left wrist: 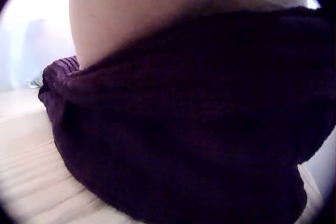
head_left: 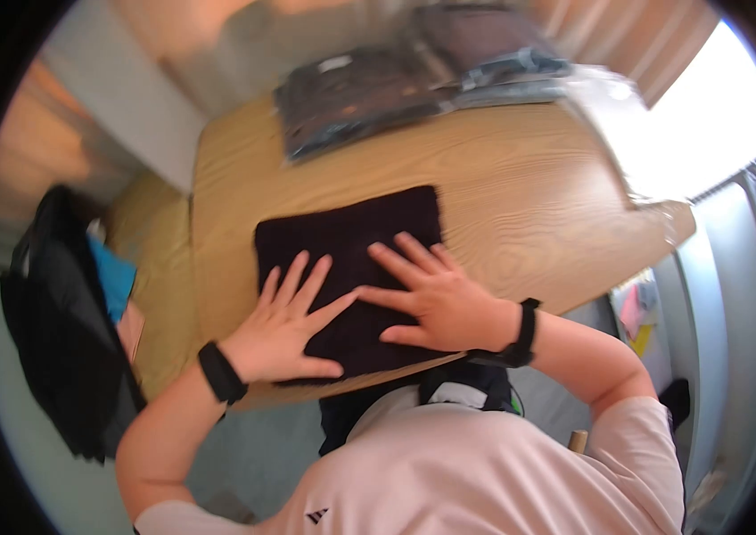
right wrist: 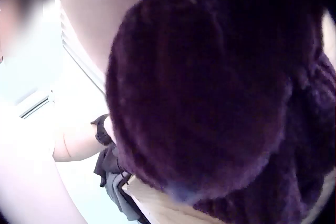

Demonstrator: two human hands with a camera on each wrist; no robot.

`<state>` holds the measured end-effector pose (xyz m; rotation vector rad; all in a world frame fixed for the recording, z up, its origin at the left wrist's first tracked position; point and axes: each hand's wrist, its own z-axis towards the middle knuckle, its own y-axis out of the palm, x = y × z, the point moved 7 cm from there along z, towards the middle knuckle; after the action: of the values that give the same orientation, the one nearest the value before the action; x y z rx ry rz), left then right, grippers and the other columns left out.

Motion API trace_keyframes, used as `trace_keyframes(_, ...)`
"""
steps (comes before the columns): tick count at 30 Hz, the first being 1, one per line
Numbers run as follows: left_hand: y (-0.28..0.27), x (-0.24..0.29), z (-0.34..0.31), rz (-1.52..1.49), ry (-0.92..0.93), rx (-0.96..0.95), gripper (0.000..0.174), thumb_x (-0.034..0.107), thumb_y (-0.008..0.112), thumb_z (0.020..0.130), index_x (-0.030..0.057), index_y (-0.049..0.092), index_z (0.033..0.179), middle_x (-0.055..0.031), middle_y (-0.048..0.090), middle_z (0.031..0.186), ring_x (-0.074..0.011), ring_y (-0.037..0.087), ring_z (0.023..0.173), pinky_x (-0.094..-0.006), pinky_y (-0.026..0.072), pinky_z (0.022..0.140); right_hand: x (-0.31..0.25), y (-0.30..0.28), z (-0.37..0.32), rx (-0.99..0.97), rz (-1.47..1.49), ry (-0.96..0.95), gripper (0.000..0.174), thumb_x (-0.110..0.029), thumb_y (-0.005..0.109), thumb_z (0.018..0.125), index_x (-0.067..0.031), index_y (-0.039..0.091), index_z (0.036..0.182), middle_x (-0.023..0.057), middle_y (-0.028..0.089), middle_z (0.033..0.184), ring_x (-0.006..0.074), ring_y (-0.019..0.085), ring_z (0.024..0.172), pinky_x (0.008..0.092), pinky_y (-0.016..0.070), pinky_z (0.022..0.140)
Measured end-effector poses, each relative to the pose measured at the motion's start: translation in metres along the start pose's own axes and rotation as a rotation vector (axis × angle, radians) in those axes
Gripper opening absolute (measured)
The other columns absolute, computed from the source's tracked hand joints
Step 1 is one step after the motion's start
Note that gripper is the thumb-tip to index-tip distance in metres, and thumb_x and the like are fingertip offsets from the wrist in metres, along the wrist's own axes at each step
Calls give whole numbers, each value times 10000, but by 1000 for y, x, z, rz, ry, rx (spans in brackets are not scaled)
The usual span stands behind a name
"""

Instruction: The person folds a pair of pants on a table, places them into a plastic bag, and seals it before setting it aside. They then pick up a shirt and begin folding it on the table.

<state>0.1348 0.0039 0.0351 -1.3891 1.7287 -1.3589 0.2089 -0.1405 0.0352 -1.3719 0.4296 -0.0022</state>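
A dark purple cloth (head_left: 342, 232) lies as a rough square near the table's front edge. My left hand (head_left: 284, 325) rests on its left part with spread fingers, and my right hand (head_left: 440, 308) presses on its right part, palm down. The fingertips of the two hands meet or nearly meet near the middle. Soft, plush cloth (left wrist: 184, 113) fills most of the left wrist view, below a blurred stretch of skin. In the right wrist view the cloth (right wrist: 194, 87) bulges close to the camera and hides the fingers.
Dark items in clear plastic bags (head_left: 360, 94) lie along the back of the wooden table (head_left: 538, 196). Clear plastic (head_left: 614, 107) hangs at the back right corner. A black bag or garment (head_left: 61, 330) stands at the left, beside blue cloth (head_left: 110, 272).
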Motion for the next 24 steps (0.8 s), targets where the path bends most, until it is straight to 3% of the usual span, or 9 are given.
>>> trace_keyframes(4,-17,2,-9,-107,-7,30,915,522,690,707,184,263,1442,-244,43,1494,-445,8,1375,-567,83,1083,16,-6,-11,29,-23,-60,540,-486,520,872,-237,441,1345,148,251,1468,407,262,1324,538,302,1030)
trace_keyframes(6,-24,-15,-29,-536,-22,324,917,382,712,737,80,214,1445,-224,81,1498,-380,55,1391,-475,109,1106,36,-12,-23,-24,280,-111,564,-479,517,880,-197,417,1359,131,272,1464,345,310,1314,445,332,1043)
trace_keyframes(7,-29,-15,-38,-821,-36,447,904,322,699,761,35,176,1441,-213,100,1496,-339,79,1393,-430,117,1110,50,-29,-35,-79,296,39,531,-452,522,889,-152,462,1324,126,382,1406,302,397,1263,364,370,1018)
trace_keyframes(8,-26,-16,-50,-1116,-56,548,893,261,685,785,-10,138,1437,-202,119,1494,-297,102,1395,-384,125,1113,76,-40,-50,-120,284,212,495,-431,539,884,-143,502,1285,132,449,1343,305,449,1209,365,390,992)
trace_keyframes(10,9,-40,-78,-1184,-286,606,785,204,632,845,-39,148,1414,-178,230,1454,-260,255,1339,-361,221,1087,131,-74,-86,-49,195,513,426,-393,573,868,-124,577,1198,139,562,1210,311,536,1097,372,429,934)
trace_keyframes(12,6,-23,-77,-1245,-379,535,740,204,616,859,-46,178,1400,-175,260,1437,-257,286,1318,-356,238,1080,197,-103,-133,215,-47,673,389,-397,569,843,-101,626,1089,129,648,1004,302,607,938,407,480,813)
trace_keyframes(15,18,9,-86,-1425,-733,312,611,205,565,900,-64,267,1360,-167,351,1384,-248,380,1256,-344,289,1059,268,-132,-196,395,-232,973,329,-344,603,814,-89,630,1021,134,649,947,299,615,916,408,493,784)
trace_keyframes(19,34,-1,-66,-1335,-505,296,553,209,549,914,-61,307,1332,-140,401,1344,-216,424,1206,-333,368,998,316,-139,-239,378,-530,1212,293,-264,626,799,-51,600,998,131,642,1011,288,615,948,381,494,819)
trace_keyframes(24,27,7,-22,-1394,-427,352,599,207,566,904,-33,265,1363,-141,388,1355,-221,423,1201,-335,365,994,358,-128,-255,322,-415,1336,308,-259,612,787,-58,580,1018,137,647,984,295,619,953,392,506,799)
